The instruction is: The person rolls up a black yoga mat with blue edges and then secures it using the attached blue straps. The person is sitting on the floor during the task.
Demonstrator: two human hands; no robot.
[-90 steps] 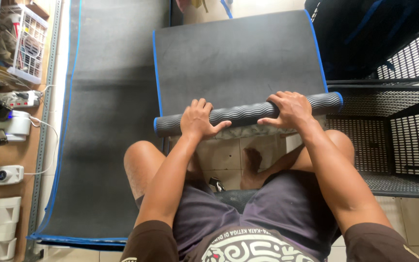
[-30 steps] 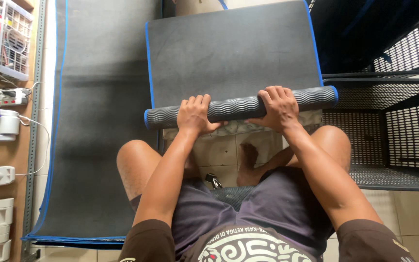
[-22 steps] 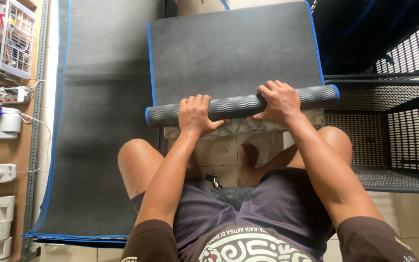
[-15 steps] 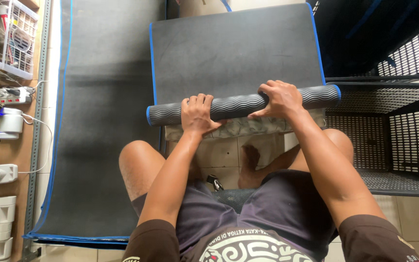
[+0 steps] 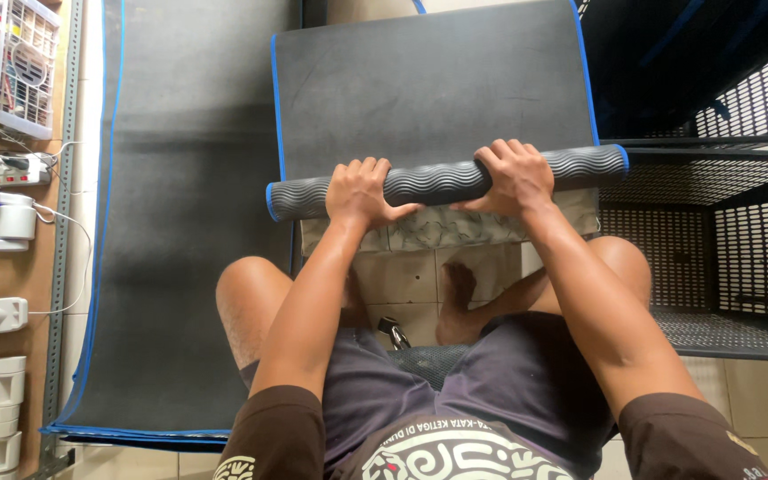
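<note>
Seated on the tiled floor [image 5: 402,280], I curled my left hand [image 5: 362,191] and right hand [image 5: 513,176] over the rolled end [image 5: 442,182] of the dark blue-edged mat [image 5: 428,80], where even pressure from both seemed key to a straight, tight roll.

Single head-worn view, straight down, close over lap and floor [image 5: 402,284].
</note>
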